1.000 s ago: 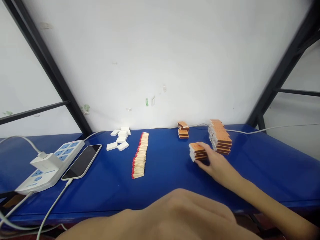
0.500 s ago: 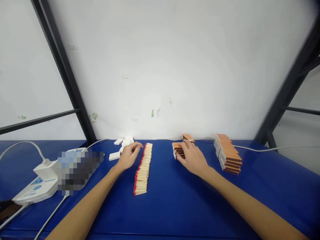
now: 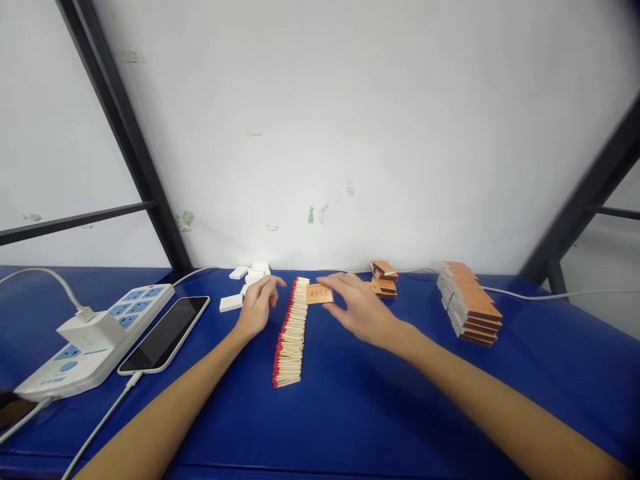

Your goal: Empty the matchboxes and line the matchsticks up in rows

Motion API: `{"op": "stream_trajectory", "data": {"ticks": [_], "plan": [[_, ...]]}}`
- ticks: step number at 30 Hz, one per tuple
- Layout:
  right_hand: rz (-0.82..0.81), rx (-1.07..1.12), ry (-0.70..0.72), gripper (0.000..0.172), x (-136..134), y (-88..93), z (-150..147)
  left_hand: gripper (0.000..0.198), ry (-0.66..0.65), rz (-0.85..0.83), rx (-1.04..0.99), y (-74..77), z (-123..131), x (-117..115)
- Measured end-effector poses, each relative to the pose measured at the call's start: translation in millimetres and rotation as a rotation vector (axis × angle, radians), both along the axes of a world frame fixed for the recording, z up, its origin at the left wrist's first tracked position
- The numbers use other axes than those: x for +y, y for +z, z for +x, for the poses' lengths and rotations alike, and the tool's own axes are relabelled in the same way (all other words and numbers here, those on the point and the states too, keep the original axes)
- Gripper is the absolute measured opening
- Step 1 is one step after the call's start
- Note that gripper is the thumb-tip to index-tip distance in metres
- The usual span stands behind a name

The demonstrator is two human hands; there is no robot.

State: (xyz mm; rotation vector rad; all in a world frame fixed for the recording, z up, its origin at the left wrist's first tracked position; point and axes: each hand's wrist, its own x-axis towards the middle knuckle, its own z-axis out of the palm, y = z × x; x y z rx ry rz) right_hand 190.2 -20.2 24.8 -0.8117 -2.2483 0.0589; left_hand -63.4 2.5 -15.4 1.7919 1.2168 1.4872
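In the head view my right hand (image 3: 361,303) pinches an orange matchbox (image 3: 319,294) by its right end, thumb below and fingers above. The matchbox is held beside the far part of a long row of matches (image 3: 291,340) with red heads facing left. My left hand (image 3: 257,307) is left of the row, fingers loosely bent and apart, with nothing visible in them. Several small white boxes (image 3: 231,303) lie behind and beside it. A small pile of orange matchboxes (image 3: 385,283) sits behind my right hand, partly hidden by it.
Farther right stands a larger stack of orange matchboxes (image 3: 470,300). On the left are a white power strip (image 3: 100,360) with a plugged-in charger and a phone (image 3: 167,333) on a cable. Cables run along the wall (image 3: 320,133); a dark metal frame (image 3: 125,133) stands at the sides.
My right hand has moved left from the small pile, taking an orange matchbox to the row of matches. My left hand has stayed near the white boxes. The view has shifted slightly.
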Motion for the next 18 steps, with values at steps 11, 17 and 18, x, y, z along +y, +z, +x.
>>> {"op": "stream_trajectory", "data": {"ticks": [11, 17, 18], "plan": [[-0.048, 0.429, 0.110, 0.046, 24.0, -45.2, -62.8, 0.064, -0.105, -0.192, 0.092, 5.3, -1.8, -11.4], [-0.013, 0.400, 0.123, 0.047, 15.8, -52.5, -59.5, 0.049, -0.159, -0.306, -0.004, 6.7, 0.7, -8.7], [-0.018, 0.387, 0.123, 0.048, 13.8, -52.2, -58.8, 0.047, -0.159, -0.310, -0.002, 6.6, 0.4, -8.4]]}}
